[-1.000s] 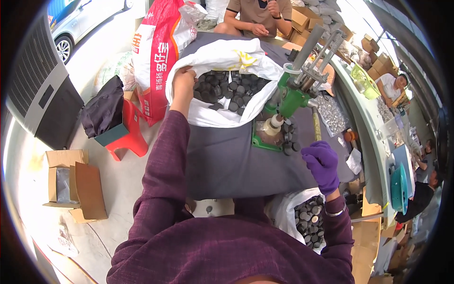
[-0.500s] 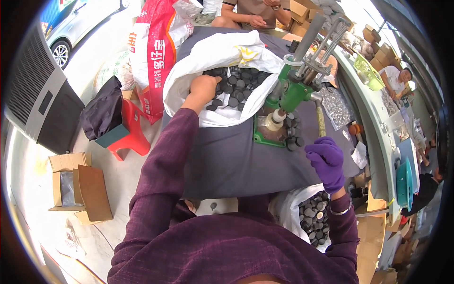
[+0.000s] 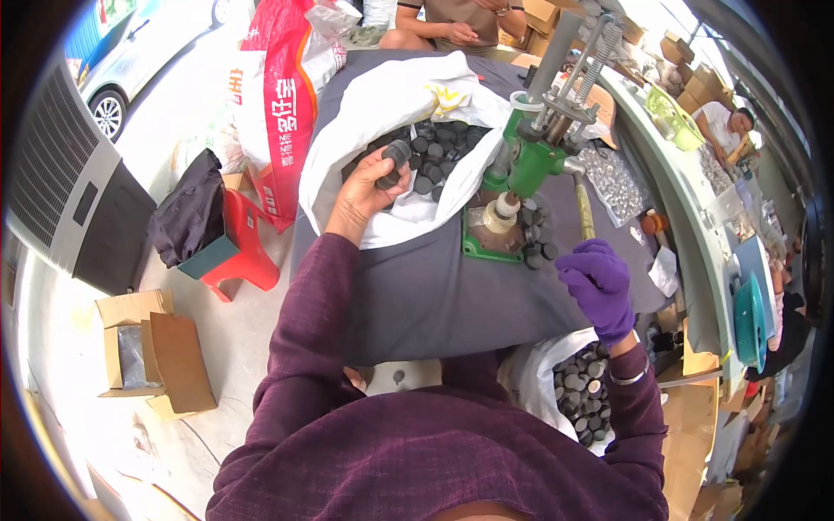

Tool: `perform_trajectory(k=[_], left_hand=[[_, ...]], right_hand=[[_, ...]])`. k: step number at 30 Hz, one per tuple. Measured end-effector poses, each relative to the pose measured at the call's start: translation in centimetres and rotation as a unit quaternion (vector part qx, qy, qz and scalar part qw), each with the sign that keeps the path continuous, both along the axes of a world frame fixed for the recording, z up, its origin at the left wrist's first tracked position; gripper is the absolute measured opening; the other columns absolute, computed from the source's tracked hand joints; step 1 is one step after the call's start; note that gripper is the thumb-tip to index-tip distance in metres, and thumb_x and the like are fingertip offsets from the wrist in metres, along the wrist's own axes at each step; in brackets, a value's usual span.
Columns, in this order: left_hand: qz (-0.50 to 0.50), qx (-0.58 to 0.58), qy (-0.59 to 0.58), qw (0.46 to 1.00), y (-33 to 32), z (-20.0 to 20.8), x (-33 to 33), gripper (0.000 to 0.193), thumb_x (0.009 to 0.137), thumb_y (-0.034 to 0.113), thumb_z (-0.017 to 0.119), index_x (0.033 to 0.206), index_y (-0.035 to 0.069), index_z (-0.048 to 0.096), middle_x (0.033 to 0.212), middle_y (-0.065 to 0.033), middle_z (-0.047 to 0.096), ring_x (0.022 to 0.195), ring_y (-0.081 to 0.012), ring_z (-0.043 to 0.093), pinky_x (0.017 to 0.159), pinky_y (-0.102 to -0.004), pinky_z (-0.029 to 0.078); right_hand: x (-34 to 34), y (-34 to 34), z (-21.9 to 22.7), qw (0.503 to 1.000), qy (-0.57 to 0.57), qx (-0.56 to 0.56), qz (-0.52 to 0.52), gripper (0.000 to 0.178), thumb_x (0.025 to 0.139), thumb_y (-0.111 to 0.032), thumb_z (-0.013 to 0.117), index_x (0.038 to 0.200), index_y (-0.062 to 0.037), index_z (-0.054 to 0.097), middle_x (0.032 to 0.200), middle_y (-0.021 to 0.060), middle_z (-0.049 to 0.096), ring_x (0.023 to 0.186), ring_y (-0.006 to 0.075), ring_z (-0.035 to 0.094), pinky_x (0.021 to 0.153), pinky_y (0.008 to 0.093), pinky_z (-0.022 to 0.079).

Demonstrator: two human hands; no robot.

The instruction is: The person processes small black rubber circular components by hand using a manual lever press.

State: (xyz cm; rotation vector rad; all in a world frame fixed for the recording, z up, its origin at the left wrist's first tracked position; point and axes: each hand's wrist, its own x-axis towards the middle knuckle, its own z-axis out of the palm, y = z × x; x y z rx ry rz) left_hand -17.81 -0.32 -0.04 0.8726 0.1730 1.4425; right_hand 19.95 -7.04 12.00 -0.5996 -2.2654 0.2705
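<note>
Curled right hand [image 3: 598, 282] near, left hand [image 3: 367, 193] holding black discs [image 3: 397, 153].
Gloved right fingers together by lever [image 3: 583, 204] end; left fingers clamped on discs over white sack [image 3: 365, 100] mouth. Best keep grip snug so none drop, wrist clear of rim.

A silver car [image 3: 143, 74] stood far left, with a red plastic stool [image 3: 249, 260] beneath dark cloth [image 3: 187, 208] and an open brown cardboard box [image 3: 182, 360] nearer. On the right sat a round teal plastic basin [image 3: 749, 326] and, farther, a yellow-green plastic basket [image 3: 686, 135].
</note>
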Motion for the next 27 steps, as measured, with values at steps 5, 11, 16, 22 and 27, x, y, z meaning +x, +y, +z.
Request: perform_trajectory(k=[5, 11, 16, 22, 27], left_hand=[[-0.05, 0.015, -0.054, 0.997, -0.3, -0.4, 0.7, 0.035, 0.079, 0.021, 0.073, 0.101, 0.004, 0.053, 0.083, -0.0102, 0.057, 0.069, -0.0197, 0.053, 0.055, -0.0265, 0.042], [-0.049, 0.006, -0.079, 0.996, -0.6, -0.8, 0.8, 0.038, 0.079, 0.021, 0.073, 0.104, 0.002, 0.051, 0.085, -0.0116, 0.055, 0.07, -0.0209, 0.052, 0.053, -0.0263, 0.04], [-0.04, -0.026, -0.103, 0.993, -0.6, -0.9, 0.9, 0.038, 0.081, 0.021, 0.07, 0.108, 0.002, 0.05, 0.086, -0.0128, 0.055, 0.071, -0.0234, 0.052, 0.051, -0.0273, 0.039], [-0.023, -0.147, -0.142, 0.979, -0.5, -1.0, 0.2, 0.032, 0.083, 0.022, 0.066, 0.107, 0.003, 0.056, 0.085, -0.0151, 0.058, 0.067, -0.0247, 0.054, 0.047, -0.0283, 0.037], [0.064, -0.123, -0.085, 0.987, -0.1, -0.5, 0.5, 0.029, 0.083, 0.011, 0.066, 0.11, 0.004, 0.057, 0.085, -0.0143, 0.062, 0.062, -0.0225, 0.056, 0.047, -0.0288, 0.038]], right_hand=[[0.0, -0.1, 0.0, 1.0, 0.008, -0.001, 0.002, 0.01, 0.07, -0.003, 0.065, 0.08, -0.0021, 0.068, 0.059, 0.0054, 0.057, 0.067, 0.0225, 0.056, 0.069, 0.0332, 0.045], [0.1, -0.1, 0.1, 1.0, 0.004, -0.014, -0.006, 0.008, 0.072, -0.008, 0.07, 0.08, -0.0058, 0.069, 0.069, 0.0069, 0.064, 0.065, 0.0253, 0.06, 0.072, 0.0346, 0.048], [0.2, -0.5, 0.1, 1.0, 0.009, -0.017, -0.01, 0.009, 0.071, -0.007, 0.068, 0.08, -0.0041, 0.069, 0.065, 0.0066, 0.061, 0.067, 0.0246, 0.059, 0.07, 0.0345, 0.047], [-0.2, -0.4, 0.0, 1.0, 0.015, -0.004, -0.006, 0.009, 0.071, -0.006, 0.068, 0.08, -0.0039, 0.069, 0.066, 0.0065, 0.062, 0.068, 0.0244, 0.059, 0.069, 0.0343, 0.047], [-0.2, -0.2, 0.1, 1.0, 0.005, -0.015, -0.017, 0.008, 0.072, -0.007, 0.07, 0.08, -0.0058, 0.07, 0.07, 0.0064, 0.065, 0.067, 0.0246, 0.061, 0.07, 0.034, 0.048]])
